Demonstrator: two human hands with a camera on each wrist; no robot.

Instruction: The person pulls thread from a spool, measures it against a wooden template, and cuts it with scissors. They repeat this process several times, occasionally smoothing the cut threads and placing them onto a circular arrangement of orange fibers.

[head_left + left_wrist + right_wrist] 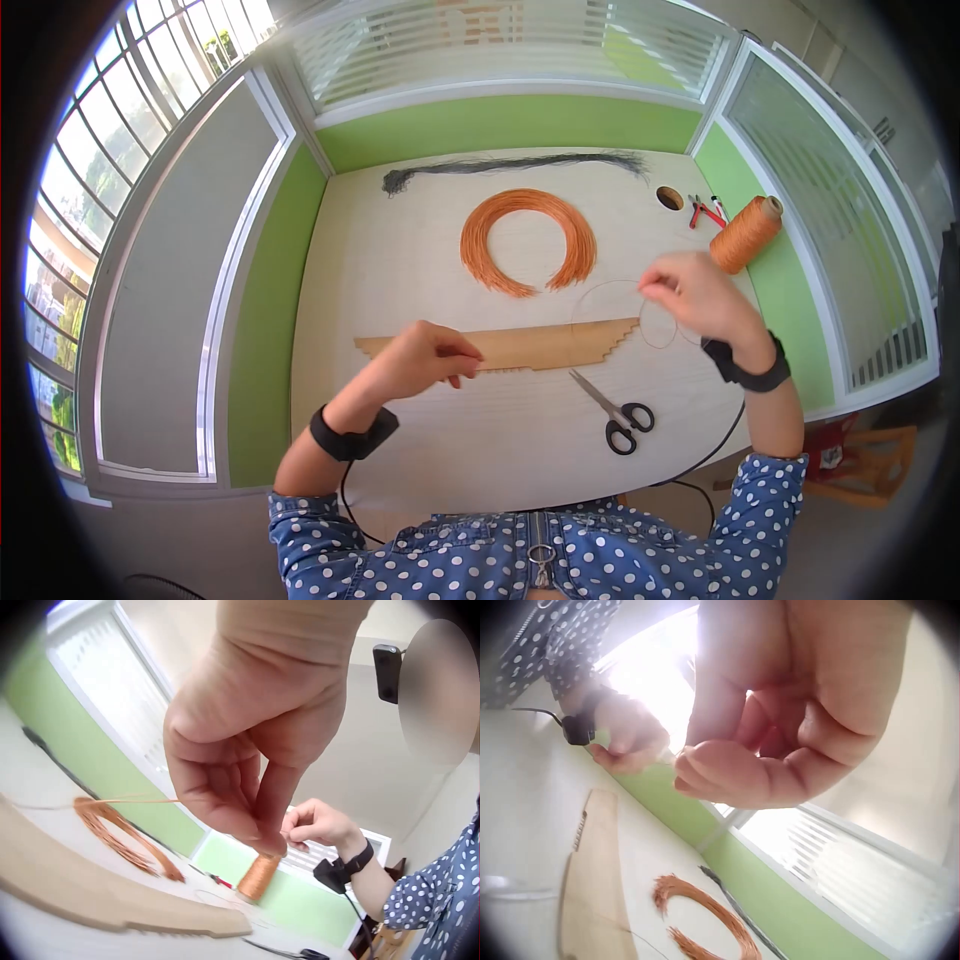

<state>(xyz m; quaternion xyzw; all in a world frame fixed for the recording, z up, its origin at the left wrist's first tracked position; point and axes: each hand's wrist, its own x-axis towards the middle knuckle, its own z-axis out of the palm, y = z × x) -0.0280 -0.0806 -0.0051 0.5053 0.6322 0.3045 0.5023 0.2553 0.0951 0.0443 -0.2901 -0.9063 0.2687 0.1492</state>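
One pair of black-handled metal scissors point(616, 411) lies nearest on the pale desk point(450, 445). The left hand point(415, 358) holds a thin orange thread point(142, 800), fingertips pressed together, above the left part of a flat tan board point(540, 346) with stepped ends. Near its right end, the right hand point(700, 297) pinches a fine looping strand point(603, 283). Farther lie an open orange fibre ring point(478, 235) and, far left to centre, a dark wiry bundle point(480, 167).
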